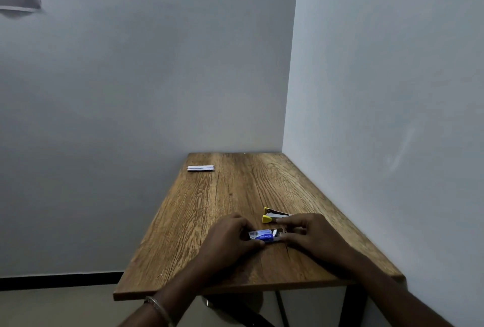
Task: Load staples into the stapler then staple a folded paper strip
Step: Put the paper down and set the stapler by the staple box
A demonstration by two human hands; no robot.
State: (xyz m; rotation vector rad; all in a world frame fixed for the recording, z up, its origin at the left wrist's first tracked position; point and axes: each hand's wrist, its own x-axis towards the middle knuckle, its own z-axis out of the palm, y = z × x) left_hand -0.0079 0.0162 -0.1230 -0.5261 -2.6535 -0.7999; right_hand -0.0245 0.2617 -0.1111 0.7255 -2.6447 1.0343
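A small blue and white staple box (265,236) lies on the wooden table (209,216) near its front. My left hand (230,237) grips the box's left end and my right hand (311,235) holds its right end, where the box looks slid partly open. Just behind the box lies a yellow stapler (272,216), its top swung open, close to my right fingers. A folded white paper strip (201,168) rests at the table's far left corner, well away from both hands.
The table stands in a corner, with walls behind it and along its right side. Its left and front edges drop to the floor. A metal bangle (157,305) circles my left wrist. Dark table legs (351,305) show below the front edge.
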